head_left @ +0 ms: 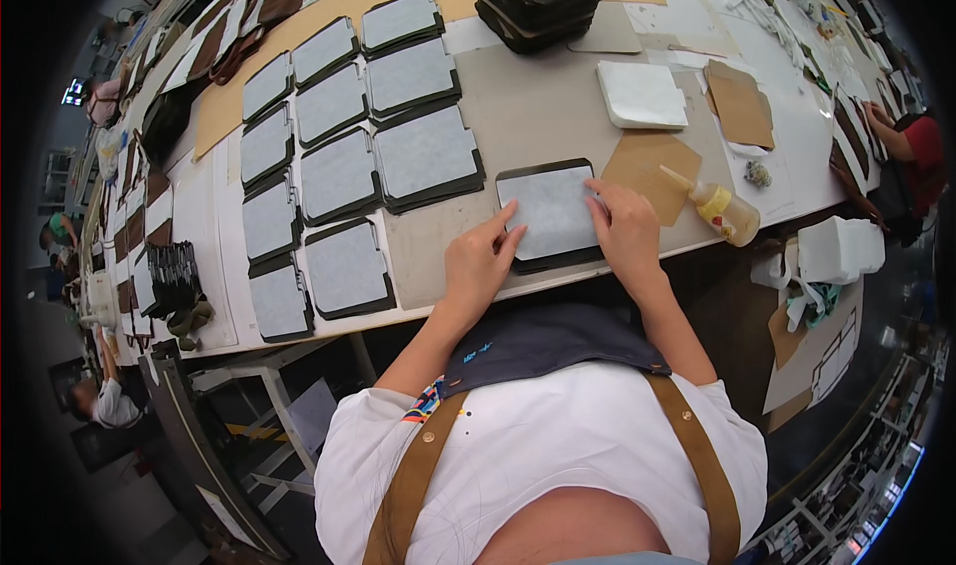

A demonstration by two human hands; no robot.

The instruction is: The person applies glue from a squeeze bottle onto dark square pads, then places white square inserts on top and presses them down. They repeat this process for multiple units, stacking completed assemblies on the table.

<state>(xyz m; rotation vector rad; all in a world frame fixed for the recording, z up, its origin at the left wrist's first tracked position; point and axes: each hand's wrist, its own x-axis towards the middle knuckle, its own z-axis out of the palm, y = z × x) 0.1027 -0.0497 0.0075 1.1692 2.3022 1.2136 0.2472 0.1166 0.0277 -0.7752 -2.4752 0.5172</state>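
Note:
A pale grey-white sheet (546, 212) lies over a black, rounded-corner panel (560, 262) close to the table's front edge; black borders show above and below it. My left hand (480, 256) holds the sheet's left edge, with thumb and index finger at its side and the other fingers curled. On the opposite side, my right hand (627, 225) has its fingertips at the upper right corner and its thumb on the right edge. Whether the sheet is stuck to the panel, I cannot tell. To the left, several similar black panels (410, 157) topped with pale sheets lie in rows.
A stack of black panels (538, 12) stands at the back. Right of it lie white sheets (642, 95) and brown card pieces (739, 105). A nozzle bottle (725, 212) lies near my right hand on a brown card (649, 172). Other people work around the table.

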